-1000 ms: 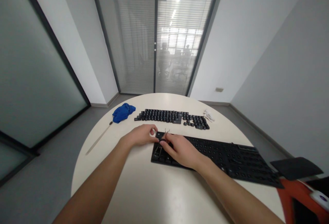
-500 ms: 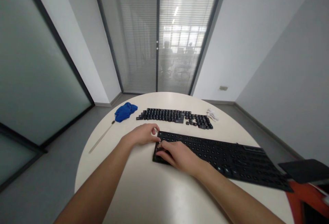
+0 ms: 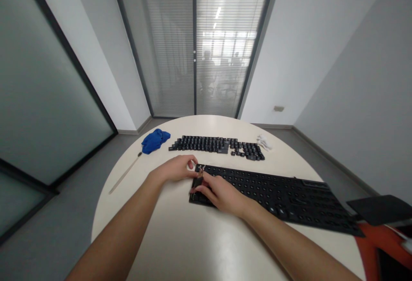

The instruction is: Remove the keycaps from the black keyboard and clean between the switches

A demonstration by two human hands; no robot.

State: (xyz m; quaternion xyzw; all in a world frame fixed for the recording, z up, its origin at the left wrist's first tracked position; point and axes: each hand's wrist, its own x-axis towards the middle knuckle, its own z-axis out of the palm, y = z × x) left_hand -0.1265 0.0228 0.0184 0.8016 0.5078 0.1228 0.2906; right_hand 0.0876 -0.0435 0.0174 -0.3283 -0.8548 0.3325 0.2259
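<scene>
A black keyboard base [image 3: 257,188] with its keycaps off lies slanted on the round table. Above its left end, my right hand [image 3: 222,193] pinches a small tool with a dark middle and thin wire ends, which looks like a keycap puller [image 3: 198,181]. At the upper left corner of the base is my left hand [image 3: 178,169], thumb and forefinger curved with a gap between them. Its thumb tip lies close to the puller and the base's edge; whether it presses on either is unclear. Beyond both hands, loose black keycaps [image 3: 206,144] stand in keyboard order.
A crumpled blue cloth [image 3: 155,141] and a thin brush [image 3: 125,173] lie on the left of the cream table [image 3: 180,238]. White crumpled material [image 3: 264,142] sits at the far right. A dark flat panel [image 3: 380,209] and a red surface [image 3: 375,242] are beyond the right edge.
The puller has come into clearer sight in my right hand, tilted over the base's left end. Both hands stay almost in place; the whole view has shifted slightly.
</scene>
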